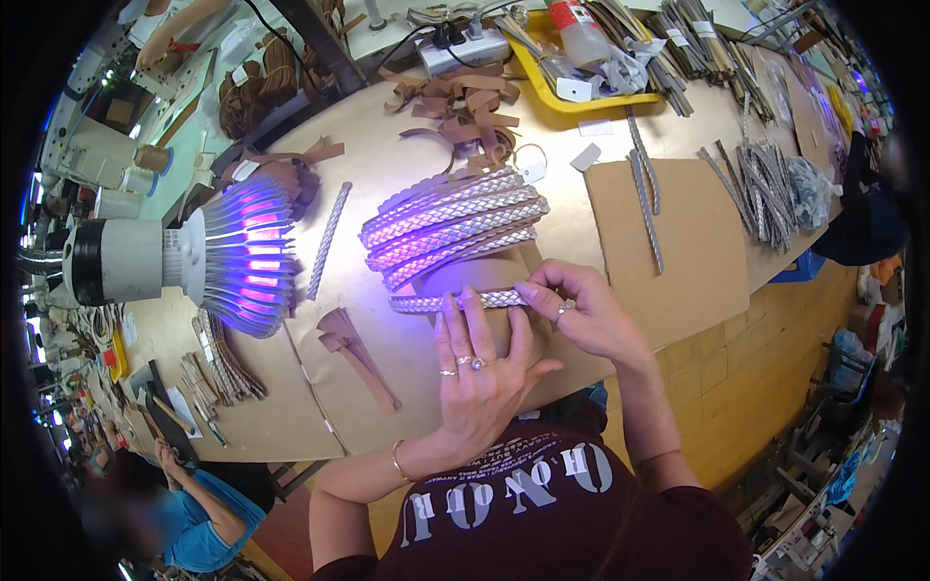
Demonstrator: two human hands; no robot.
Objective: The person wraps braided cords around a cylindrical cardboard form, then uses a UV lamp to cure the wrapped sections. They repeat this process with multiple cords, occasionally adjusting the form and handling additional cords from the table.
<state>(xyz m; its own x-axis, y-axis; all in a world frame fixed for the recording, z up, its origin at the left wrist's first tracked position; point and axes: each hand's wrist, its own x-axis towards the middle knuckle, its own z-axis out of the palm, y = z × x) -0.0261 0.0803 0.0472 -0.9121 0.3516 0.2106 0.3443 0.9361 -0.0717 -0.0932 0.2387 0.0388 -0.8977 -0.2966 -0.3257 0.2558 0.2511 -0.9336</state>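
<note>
Braided strip point(499, 299) sits pinched in right grip point(586, 312), left grip point(481, 381) outstretched, tray point(586, 105) holding bottle point(585, 44).

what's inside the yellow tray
The yellow tray holds a bottle, thin strips, crumpled plastic and a white tag. They cover much of its floor; anything beneath them can't be seen.

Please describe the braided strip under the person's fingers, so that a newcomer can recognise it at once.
On the tan table, look right of the finned lamp to the silvery braided pile. Just below lies the braided strip, crosswise under the left hand. Unlike the pile, it is pinched by the right hand.
</note>
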